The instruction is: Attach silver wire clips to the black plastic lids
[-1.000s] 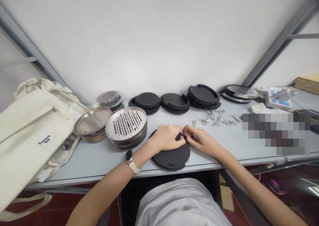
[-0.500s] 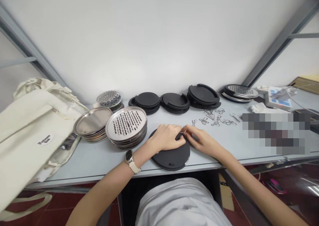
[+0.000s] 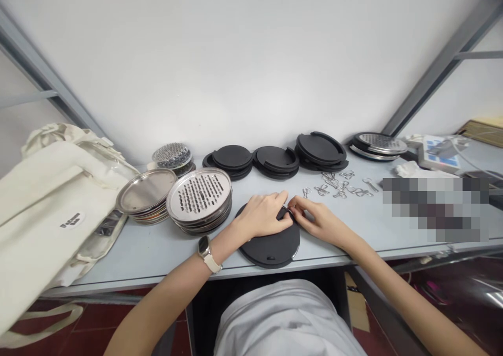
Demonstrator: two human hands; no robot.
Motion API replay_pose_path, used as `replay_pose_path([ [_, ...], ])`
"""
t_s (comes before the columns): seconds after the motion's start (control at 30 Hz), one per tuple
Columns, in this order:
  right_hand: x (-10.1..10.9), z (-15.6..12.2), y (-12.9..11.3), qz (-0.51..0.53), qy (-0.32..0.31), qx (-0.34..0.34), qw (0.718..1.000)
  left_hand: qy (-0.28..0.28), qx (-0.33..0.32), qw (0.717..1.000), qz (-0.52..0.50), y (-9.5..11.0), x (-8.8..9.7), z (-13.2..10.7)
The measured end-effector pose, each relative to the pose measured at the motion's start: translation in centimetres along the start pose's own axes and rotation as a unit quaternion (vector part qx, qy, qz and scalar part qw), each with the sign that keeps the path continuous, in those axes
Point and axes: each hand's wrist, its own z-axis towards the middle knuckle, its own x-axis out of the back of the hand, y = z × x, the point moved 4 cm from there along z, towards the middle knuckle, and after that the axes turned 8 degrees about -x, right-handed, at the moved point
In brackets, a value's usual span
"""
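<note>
A round black plastic disc lies on the table in front of me, with a small slot near its front edge. Across its upper part rests my left hand, fingers curled over and gripping it. My right hand is at the disc's upper right rim, thumb and fingertips pinched together. A bit of a small metal clip shows between the two hands; the fingers hide most of it. Several loose metal clips lie scattered beyond my right hand.
Stacks of round metal grater plates and smooth metal discs stand on the left, beside a cream bag. Black round holders line the wall. A grater in a black holder and a scale are at right.
My left fingers have lifted slightly at the disc's upper rim. My right fingertips have shifted a little there. The disc has stayed in place.
</note>
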Motion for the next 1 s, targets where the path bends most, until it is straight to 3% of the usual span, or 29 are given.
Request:
replay_pose_path([
  [0.63, -0.31, 0.06, -0.15, -0.049, 0.015, 0.011, 0.999, 0.033, -0.055, 0.998, -0.011, -0.14, -0.47, 0.25],
  [1.0, -0.39, 0.16, -0.08, -0.061, 0.028, 0.009, 0.998, 0.053, 0.004, 0.998, 0.044, -0.35, -0.61, -0.04],
])
